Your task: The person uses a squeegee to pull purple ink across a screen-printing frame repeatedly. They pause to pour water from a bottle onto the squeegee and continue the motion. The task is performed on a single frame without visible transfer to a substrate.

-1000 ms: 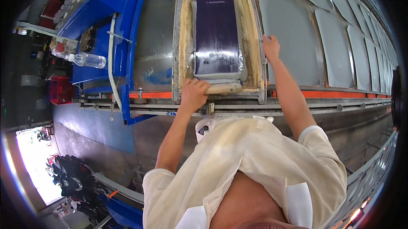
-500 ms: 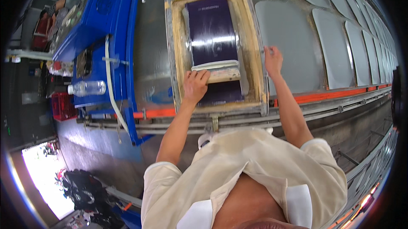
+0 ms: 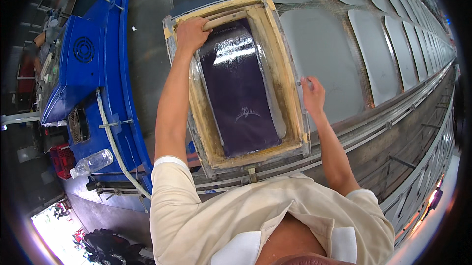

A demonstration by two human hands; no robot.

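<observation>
A screen printing frame (image 3: 216, 159) with taped yellowish borders lies before me, slightly tilted in the view. Its mesh window (image 3: 233, 83) is wet, glossy dark purple, with a small pale crest-like design near its close end. At the far end, my left hand (image 3: 191, 34) is wrapped round the left part of a squeegee (image 3: 230, 19) with a pale wooden handle. My right hand (image 3: 313, 95) is closed, its curled fingers at the frame's right edge. What lies under the frame is hidden.
Rows of grey rounded panels (image 3: 319, 63) run along the long table to the right. A metal rail (image 3: 364, 139) follows its close edge. On the left stand a blue machine (image 3: 110, 58) with a pale hose (image 3: 109, 137) and a clear plastic bottle (image 3: 93, 162).
My left hand has pushed the squeegee from the close part of the screen to its far end, uncovering the pale design. My right hand stays at the frame's right edge. The view has shifted and turned.
</observation>
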